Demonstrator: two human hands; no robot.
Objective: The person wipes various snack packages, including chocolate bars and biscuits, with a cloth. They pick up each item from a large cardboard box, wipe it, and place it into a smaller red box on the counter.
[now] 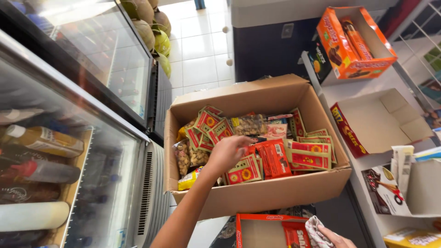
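A large open cardboard box (257, 193) holds several snack packets: red-and-green sunflower-printed ones (308, 156), red ones (274, 158), and clear bags of nuts (186, 156). My left hand (227, 154) reaches into the box from the lower left. Its fingers curl over the edge of a red snack packet (251, 149) in the middle of the pile. My right hand (337, 239) shows only partly at the bottom edge, closed on a white patterned cloth (314, 229). It is beside a small red carton (262, 229) that stands open below the big box.
Glass-door drinks coolers (69, 151) with bottles stand on the left. White shelves (367, 160) on the right carry an open orange biscuit carton (356, 41), an empty red-and-yellow carton (376, 121) and other boxes. Coconuts (154, 32) lie on the tiled floor beyond.
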